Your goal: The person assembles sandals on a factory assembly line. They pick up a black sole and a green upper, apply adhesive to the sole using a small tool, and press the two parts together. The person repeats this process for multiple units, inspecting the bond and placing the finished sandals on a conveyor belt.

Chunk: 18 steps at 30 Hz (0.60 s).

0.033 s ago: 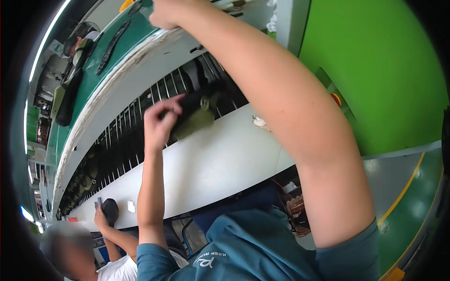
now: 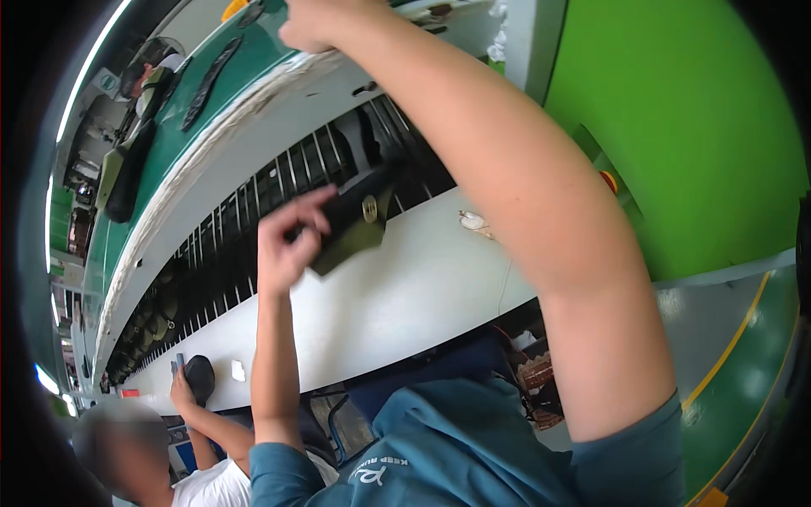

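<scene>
A black and olive-green shoe upper (image 2: 359, 228) with a round gold-coloured metal buckle hangs partly over the rod rack and partly over the white ledge. My left hand (image 2: 291, 241) grips its left edge, fingers bent and slightly blurred; the exact finger contact is hard to see. High up, my right hand (image 2: 317, 25) rests at the edge of the green-topped shelf (image 2: 182, 156). The frame's top edge cuts off its fingers, so whatever they touch is hidden. A black shoe sole (image 2: 211, 84) and a black and olive shoe upper (image 2: 127, 182) lie on that shelf.
Metal rods form a long rack (image 2: 228, 241) under the shelf, with several dark shoe parts at its far left. A white ledge (image 2: 405, 270) runs in front. At lower left, a co-worker's hand (image 2: 182, 397) holds a black sole (image 2: 200, 380). A green panel (image 2: 676, 127) stands right.
The shoe upper and my left hand have moved slightly toward me, down in the picture. My right hand stays at the shelf edge.
</scene>
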Motion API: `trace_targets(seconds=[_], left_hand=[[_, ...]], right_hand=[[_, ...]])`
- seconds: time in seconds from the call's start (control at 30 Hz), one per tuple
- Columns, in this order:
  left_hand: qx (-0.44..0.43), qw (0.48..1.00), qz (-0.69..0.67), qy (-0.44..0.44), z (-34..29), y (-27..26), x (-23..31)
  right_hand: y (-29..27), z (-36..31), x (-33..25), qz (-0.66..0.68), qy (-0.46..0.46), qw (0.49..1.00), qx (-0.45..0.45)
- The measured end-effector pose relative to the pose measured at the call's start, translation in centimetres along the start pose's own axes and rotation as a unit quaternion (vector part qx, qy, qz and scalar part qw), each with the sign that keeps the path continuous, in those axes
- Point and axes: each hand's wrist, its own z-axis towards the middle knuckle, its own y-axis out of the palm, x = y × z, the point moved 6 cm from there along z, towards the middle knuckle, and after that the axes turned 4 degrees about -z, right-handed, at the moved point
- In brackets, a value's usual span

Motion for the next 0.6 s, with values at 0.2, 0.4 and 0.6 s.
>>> trace_targets(seconds=[0.2,0.4,0.6], left_hand=[[-0.127,0.944,0.301,0.043,-13.2,6.8,9.6],[-0.06,0.98,0.189,0.005,-16.7,7.7,7.4],[0.229,0.869,-0.438,-0.019,-11.4,2.8,4.1]], right_hand=[[-1.3,-0.5,-1.7,-0.005,-0.034,0.999,0.04],[-3.7,-9.5,-5.8,0.088,-0.16,0.951,0.248],[-7.7,-28.0,-11.7,0.258,-0.142,0.947,0.126]])
